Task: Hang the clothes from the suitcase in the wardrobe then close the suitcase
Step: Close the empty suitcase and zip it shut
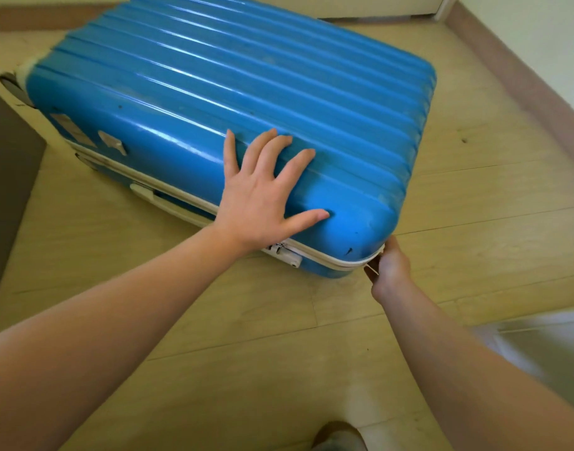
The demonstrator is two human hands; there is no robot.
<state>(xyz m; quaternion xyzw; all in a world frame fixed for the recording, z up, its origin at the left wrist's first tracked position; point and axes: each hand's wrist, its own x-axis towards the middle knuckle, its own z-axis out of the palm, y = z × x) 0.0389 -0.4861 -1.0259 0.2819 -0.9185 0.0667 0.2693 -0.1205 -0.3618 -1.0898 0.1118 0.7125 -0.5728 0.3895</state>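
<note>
The blue suitcase (246, 76) lies flat on the floor (246, 320) with its lid down. No clothes show anywhere and the wardrobe is not in view, so the hanging part looks done, though nobody can see inside the case.

The left hand (263, 196) lies flat on the lid near the front edge. Its fingers (298, 161) are straight and spread, and it looks to be pressing the lid down.

The right hand (390, 265) is at the near right corner. Its fingers are curled and pinch something small at the white zip (328, 259). It is likely the zip pull, but the hand hides it.

So this looks like the last job, closing the case. What seems left is to pull the zip the rest of the way round. How much is already zipped cannot be told.
</note>
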